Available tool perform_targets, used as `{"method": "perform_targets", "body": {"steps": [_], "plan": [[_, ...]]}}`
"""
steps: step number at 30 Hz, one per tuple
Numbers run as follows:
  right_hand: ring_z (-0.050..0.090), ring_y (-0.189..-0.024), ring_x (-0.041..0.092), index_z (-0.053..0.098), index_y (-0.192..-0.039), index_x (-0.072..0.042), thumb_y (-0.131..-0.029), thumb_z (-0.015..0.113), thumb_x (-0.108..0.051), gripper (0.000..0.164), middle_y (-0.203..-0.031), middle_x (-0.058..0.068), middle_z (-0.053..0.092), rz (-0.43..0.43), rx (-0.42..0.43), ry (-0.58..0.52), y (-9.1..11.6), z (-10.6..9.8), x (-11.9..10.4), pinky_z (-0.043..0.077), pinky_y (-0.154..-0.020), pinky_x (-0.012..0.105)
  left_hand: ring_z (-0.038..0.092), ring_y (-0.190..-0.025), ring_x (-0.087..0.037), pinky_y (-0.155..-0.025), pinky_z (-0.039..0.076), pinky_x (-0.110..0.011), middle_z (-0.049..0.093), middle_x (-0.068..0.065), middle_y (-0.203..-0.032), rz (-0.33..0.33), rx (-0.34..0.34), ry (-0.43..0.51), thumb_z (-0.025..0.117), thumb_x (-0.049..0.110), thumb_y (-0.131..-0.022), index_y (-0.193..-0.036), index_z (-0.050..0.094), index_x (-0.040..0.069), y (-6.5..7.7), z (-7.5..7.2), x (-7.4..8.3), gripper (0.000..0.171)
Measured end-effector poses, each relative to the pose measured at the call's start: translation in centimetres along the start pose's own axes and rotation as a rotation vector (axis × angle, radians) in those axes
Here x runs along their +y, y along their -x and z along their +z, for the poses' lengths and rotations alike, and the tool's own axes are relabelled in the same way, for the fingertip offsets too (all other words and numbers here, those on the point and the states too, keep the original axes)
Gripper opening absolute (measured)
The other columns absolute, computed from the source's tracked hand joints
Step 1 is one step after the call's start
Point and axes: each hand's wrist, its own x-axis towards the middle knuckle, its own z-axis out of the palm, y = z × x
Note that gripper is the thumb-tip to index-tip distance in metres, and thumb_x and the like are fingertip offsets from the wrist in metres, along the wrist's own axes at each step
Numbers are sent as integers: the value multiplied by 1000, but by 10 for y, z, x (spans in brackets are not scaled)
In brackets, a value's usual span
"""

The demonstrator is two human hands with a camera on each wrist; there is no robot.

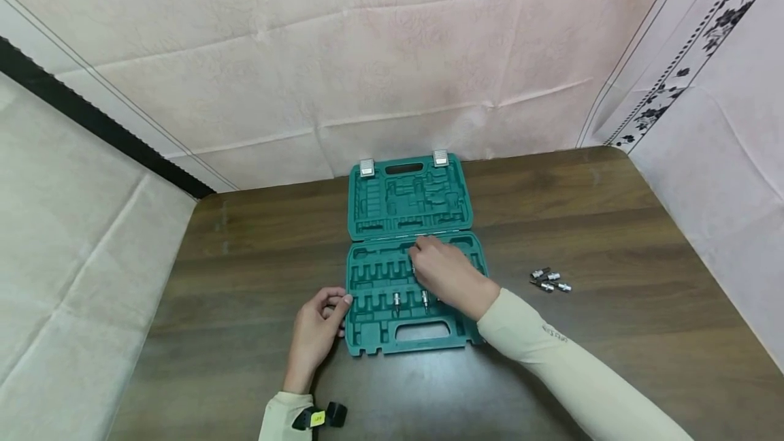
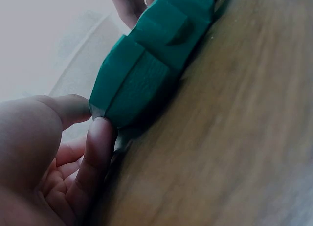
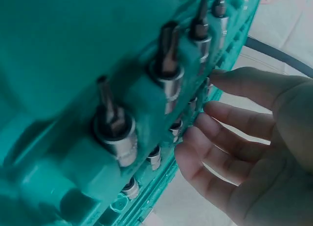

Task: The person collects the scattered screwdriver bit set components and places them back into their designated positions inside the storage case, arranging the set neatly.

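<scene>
A green tool case (image 1: 373, 342) lies unfolded on the table. My left hand (image 1: 315, 332) holds its near left side; in the left wrist view, thumb and finger pinch the case's corner (image 2: 132, 89). Over the upper part of the lower half, my right hand (image 1: 450, 274) reaches down, hiding several slots. In the right wrist view, the right thumb and index finger pinch a small metal socket (image 3: 209, 85) in the far row. Bit sockets (image 3: 168, 72) stand in the nearer row, and short sockets (image 3: 154, 158) sit in the row behind.
Several loose bit sockets (image 1: 549, 280) lie in a small pile on the table (image 1: 588, 223) to the right of the case. The raised lid (image 1: 409, 196) leans toward a pale cloth wall (image 1: 380, 60) at the table's back edge. Cloth also hangs on both sides.
</scene>
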Motion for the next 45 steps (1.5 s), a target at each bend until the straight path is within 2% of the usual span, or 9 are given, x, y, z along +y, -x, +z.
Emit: {"method": "perform_targets", "body": {"steps": [6,10,15,20,24,27,35,38,45], "plan": [[58,-82,21,74,-102,1,-95,72,-5,10,-93,11,65,-18,1,12,-4,5,2,60,-64,36,66,-64,-17,-56,60,-30,72,-7,-98,3,0,-1,70,22,-104,-117,72,9,0,0,1,19],[58,-78,21,72,-95,-1,-91,72,-5,5,-87,9,63,-81,25,68,-7,7,4,59,-66,38,65,-64,-17,-56,60,-30,72,-7,-98,-1,2,-2,70,22,-104,-117,72,9,0,-1,1,18],[65,-79,24,72,-94,0,-92,72,-6,7,-86,12,66,-160,70,145,-11,10,9,63,-70,42,65,-64,-15,-56,59,-29,72,-8,-99,4,-6,7,71,23,-104,-118,72,8,-1,0,-1,20],[66,-82,23,74,-98,0,-95,70,-8,9,-90,11,68,-164,44,129,-12,8,13,62,-70,38,65,-65,-14,-56,59,-28,73,-9,-100,10,-6,23,71,25,-104,-119,72,7,-1,0,-1,23],[70,-109,30,73,-115,2,-100,72,-13,22,-113,17,71,-119,-9,49,-4,3,13,62,-94,44,65,-65,-15,-56,59,-28,72,-9,-100,6,-1,14,71,24,-104,-119,71,7,-1,0,-1,23],[66,-121,33,70,-126,2,-100,74,-18,33,-125,19,68,-75,-15,-16,6,0,15,57,-104,47,65,-65,-16,-56,60,-29,72,-8,-99,5,2,9,71,24,-104,-118,72,8,-1,0,-1,21],[64,-114,24,68,-132,-1,-98,78,-21,40,-125,12,65,38,15,-147,45,-22,21,60,-96,42,62,-60,-15,-54,56,-29,71,-5,-112,26,9,-20,70,21,-104,-140,67,18,1,-1,-1,36],[64,-113,25,67,-132,0,-97,80,-19,42,-125,13,65,101,46,-190,63,-32,26,61,-94,44,60,-60,-15,-54,56,-28,69,-5,-116,34,3,-25,69,20,-105,-142,67,19,1,-1,-1,37],[64,-117,39,64,-135,3,-99,75,-14,41,-128,22,65,429,125,-281,102,-51,39,57,-97,59,58,-64,-13,-54,57,-27,66,-9,-115,71,-14,29,69,15,-104,-143,68,16,-1,-3,1,39]]}}
